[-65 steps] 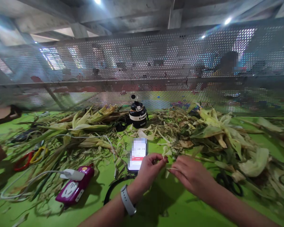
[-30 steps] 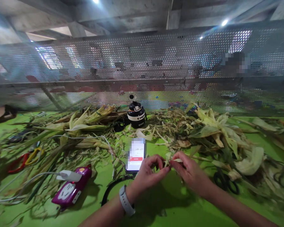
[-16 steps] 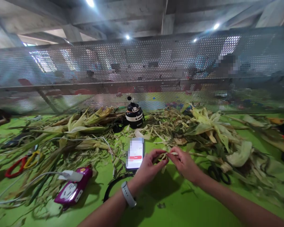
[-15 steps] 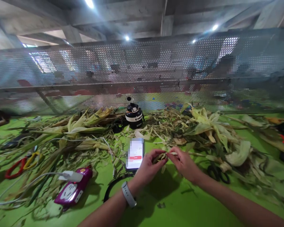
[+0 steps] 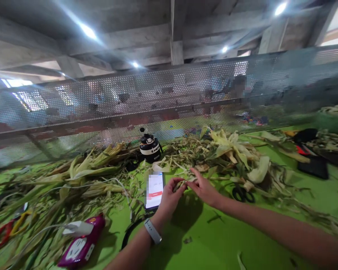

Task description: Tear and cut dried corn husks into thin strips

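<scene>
My left hand, with a pale wristband on the wrist, is curled in a pinch on a small strip of dried corn husk. My right hand meets it from the right, thumb and fingers pinched on the same strip. Both hands hover just above the green table, right beside a lit phone lying flat.
Heaps of corn husks and stalks cover the table's back half. A black-and-white bottle stands by the perforated metal screen. Black scissors, a magenta power strip with white plug, red-yellow scissors, black items far right.
The camera has swung to the right and tilted, so everything has shifted left in view. My two hands stay together, pinching the husk strip; they were apart 2.2 s ago.
</scene>
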Demonstrator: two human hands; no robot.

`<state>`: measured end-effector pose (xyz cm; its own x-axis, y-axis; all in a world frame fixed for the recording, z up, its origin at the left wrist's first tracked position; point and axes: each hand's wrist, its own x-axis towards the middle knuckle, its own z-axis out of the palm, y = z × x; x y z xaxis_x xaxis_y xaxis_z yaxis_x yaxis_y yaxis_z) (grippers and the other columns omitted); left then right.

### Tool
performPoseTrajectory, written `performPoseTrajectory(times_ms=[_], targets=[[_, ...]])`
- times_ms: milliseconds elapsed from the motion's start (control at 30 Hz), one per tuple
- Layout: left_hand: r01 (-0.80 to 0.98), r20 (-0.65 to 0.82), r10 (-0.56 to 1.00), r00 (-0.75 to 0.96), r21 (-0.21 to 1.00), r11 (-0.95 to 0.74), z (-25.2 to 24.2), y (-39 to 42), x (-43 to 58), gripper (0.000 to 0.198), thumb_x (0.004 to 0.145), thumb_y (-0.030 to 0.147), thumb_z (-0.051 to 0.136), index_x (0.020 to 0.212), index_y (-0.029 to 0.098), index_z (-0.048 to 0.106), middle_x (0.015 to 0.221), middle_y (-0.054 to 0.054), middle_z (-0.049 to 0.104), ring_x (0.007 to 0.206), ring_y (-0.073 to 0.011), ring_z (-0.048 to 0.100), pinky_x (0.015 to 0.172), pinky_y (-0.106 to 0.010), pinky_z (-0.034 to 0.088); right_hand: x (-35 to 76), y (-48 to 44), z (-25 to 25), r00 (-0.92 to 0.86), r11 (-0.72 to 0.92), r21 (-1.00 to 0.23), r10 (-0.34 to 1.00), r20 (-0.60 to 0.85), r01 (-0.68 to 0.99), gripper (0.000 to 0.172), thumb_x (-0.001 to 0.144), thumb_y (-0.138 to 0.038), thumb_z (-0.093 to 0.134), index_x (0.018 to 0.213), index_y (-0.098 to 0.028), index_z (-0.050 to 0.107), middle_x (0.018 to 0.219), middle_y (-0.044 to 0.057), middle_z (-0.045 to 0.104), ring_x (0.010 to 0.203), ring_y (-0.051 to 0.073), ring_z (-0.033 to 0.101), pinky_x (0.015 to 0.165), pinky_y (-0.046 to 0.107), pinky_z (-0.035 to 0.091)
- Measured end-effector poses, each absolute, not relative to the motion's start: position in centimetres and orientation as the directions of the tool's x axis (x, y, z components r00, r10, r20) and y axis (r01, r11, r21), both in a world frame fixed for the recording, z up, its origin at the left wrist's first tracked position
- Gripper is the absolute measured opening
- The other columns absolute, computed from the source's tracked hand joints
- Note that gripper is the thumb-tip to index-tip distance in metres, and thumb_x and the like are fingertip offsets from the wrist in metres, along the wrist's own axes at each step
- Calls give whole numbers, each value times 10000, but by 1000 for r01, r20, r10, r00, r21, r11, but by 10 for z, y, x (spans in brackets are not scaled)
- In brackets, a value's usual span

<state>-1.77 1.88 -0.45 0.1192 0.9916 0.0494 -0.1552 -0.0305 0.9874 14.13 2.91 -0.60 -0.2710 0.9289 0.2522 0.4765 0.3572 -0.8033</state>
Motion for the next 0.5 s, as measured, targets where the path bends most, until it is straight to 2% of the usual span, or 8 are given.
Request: performPoseTrajectory(times_ms=[67, 133, 233, 300, 333, 400, 500], targets=[[-211, -8, 996, 94, 977, 28, -3, 17, -16, 367, 610, 333, 791, 887, 175, 611, 848, 0, 660, 782, -130, 610, 649, -213, 453, 146, 26, -10, -293, 434, -702, 900, 321, 564, 705, 935, -439, 405, 1450, -52, 118, 578, -31, 575, 503, 164, 530, 499, 250, 354], [-258, -70, 994, 82, 962, 89, -1, 15, -15, 396, 572, 326, 813, 873, 177, 603, 801, 20, 656, 712, -108, 604, 618, -201, 444, 153, 24, -15, -319, 505, -519, 855, 409, 689, 682, 945, -383, 417, 1460, -71, 97, 673, 16, 649, 530, 170, 573, 509, 253, 368], [-261, -115, 990, 86, 956, 133, 0, 15, -13, 410, 555, 326, 818, 863, 176, 591, 730, 33, 647, 629, -96, 593, 573, -201, 437, 161, 22, -21, -420, 589, -134, 700, 578, 797, 517, 955, -297, 429, 1402, -90, 275, 859, 104, 699, 636, 187, 628, 544, 263, 396], [-258, -130, 987, 91, 955, 150, 1, 15, -11, 415, 547, 312, 822, 860, 172, 590, 708, 31, 650, 614, -100, 597, 565, -205, 439, 165, 22, -23, -506, 609, 71, 581, 638, 790, 332, 965, -245, 411, 1259, -97, 454, 892, 124, 695, 679, 189, 630, 578, 271, 413], [-256, -132, 987, 92, 955, 151, 2, 16, -10, 414, 544, 302, 825, 859, 170, 589, 710, 27, 655, 617, -102, 602, 568, -206, 441, 166, 22, -24, -536, 613, 133, 541, 648, 779, 260, 969, -225, 399, 1165, -104, 519, 869, 119, 690, 679, 187, 624, 593, 276, 418], [-254, -124, 989, 85, 957, 142, 3, 18, -7, 406, 548, 287, 824, 855, 171, 584, 726, 20, 663, 635, -107, 614, 578, -206, 443, 167, 21, -22, -562, 614, 182, 510, 651, 768, 219, 973, -190, 374, 1029, -117, 572, 798, 100, 670, 664, 186, 607, 608, 286, 420], [-239, -89, 994, 69, 966, 103, 2, 21, -2, 393, 578, 300, 807, 868, 178, 572, 747, 14, 666, 682, -122, 627, 601, -213, 447, 167, 17, -16, -571, 607, 208, 498, 652, 767, 220, 959, -123, 360, 991, -116, 578, 769, 91, 634, 669, 199, 589, 612, 304, 414]])
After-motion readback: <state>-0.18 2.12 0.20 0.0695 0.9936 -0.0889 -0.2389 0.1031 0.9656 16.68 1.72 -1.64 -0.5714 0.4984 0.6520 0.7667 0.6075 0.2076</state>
